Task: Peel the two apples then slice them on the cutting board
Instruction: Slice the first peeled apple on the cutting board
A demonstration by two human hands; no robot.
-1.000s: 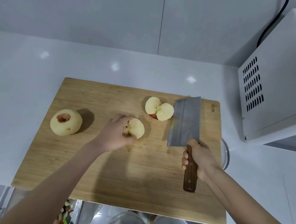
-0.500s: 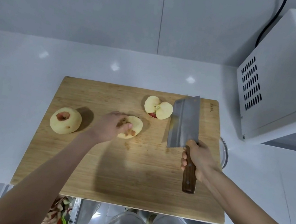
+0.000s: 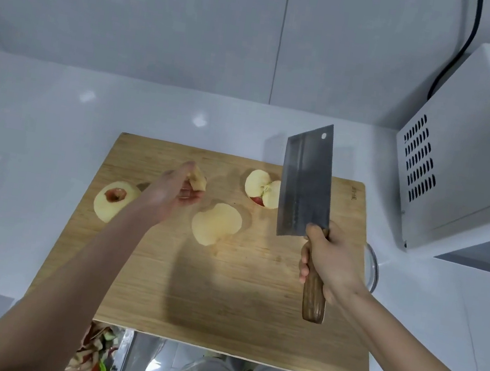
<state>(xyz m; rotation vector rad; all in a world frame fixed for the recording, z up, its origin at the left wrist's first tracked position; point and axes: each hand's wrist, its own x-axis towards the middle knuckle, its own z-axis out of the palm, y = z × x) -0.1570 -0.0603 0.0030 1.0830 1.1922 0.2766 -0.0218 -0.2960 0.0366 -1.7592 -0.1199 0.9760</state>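
Both hands are occupied above the cutting board (image 3: 221, 293): a small apple piece (image 3: 199, 180) is pinched at the fingertips of the left hand (image 3: 172, 195), which is blurred and held over the far left part of the board. The wooden handle of a cleaver (image 3: 305, 188) is gripped by the right hand (image 3: 329, 261), with the fingers wrapped round it and the broad blade lifted above the board's right side. A peeled apple half (image 3: 216, 224) is laid cut face down near the middle of the board, just beside the left hand. Two cut quarters (image 3: 261, 187), cores showing, are set touching each other at the far edge, close to the blade. A whole peeled apple (image 3: 114, 202) is placed near the left edge. The board is carried by a white desk (image 3: 37, 138), and a white microwave (image 3: 463, 160) is seen at the right.
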